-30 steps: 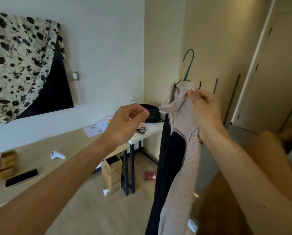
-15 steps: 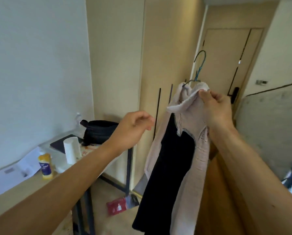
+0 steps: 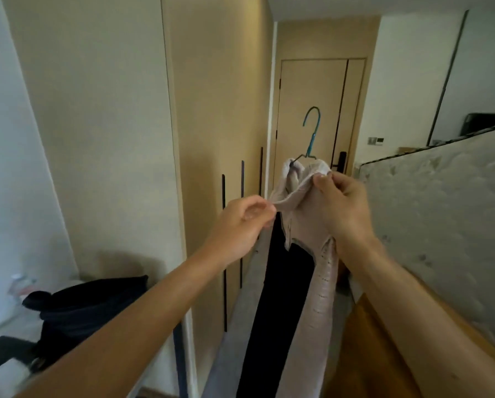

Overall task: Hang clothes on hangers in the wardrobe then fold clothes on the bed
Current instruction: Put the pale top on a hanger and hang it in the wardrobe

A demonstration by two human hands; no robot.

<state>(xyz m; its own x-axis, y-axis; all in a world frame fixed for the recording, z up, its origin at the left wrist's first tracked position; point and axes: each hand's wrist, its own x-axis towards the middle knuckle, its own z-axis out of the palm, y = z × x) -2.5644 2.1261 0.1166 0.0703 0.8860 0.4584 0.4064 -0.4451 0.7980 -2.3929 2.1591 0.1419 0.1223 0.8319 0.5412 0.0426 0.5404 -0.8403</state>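
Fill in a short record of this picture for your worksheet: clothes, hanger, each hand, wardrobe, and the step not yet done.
clothes: pink knit cardigan draped over a black garment
hanger: teal hook free in the air, on no rail
left hand: pinches the cardigan's collar edge
right hand: grips the cardigan's top just below the hook
wardrobe doors: closed
not yet done: hanging the clothes inside the wardrobe
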